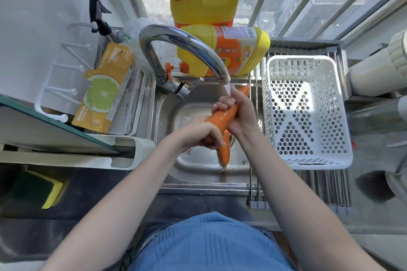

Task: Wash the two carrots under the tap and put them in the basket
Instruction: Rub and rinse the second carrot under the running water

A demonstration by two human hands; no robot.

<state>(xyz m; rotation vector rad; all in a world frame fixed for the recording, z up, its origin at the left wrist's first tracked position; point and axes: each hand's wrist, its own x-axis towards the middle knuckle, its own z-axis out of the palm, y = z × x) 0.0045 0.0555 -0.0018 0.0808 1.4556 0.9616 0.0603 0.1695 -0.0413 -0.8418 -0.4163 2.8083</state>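
Note:
Water runs from the chrome tap [189, 50] over the steel sink [167, 116]. My right hand [237, 114] is wrapped around the middle of one wet carrot [222, 117], which lies slanted under the stream with its tip pointing up right. My left hand [198, 133] grips this carrot's thick end and also a second carrot [224, 152] that hangs point down over the drain. An empty white perforated basket [308, 112] stands right of the sink on a roll-up rack.
Two yellow detergent jugs [220, 46] stand behind the tap. A lemon-print box [103, 90] lies in a tray on the left. A green-yellow sponge [35, 191] sits on the dark counter at lower left. Window bars close off the back.

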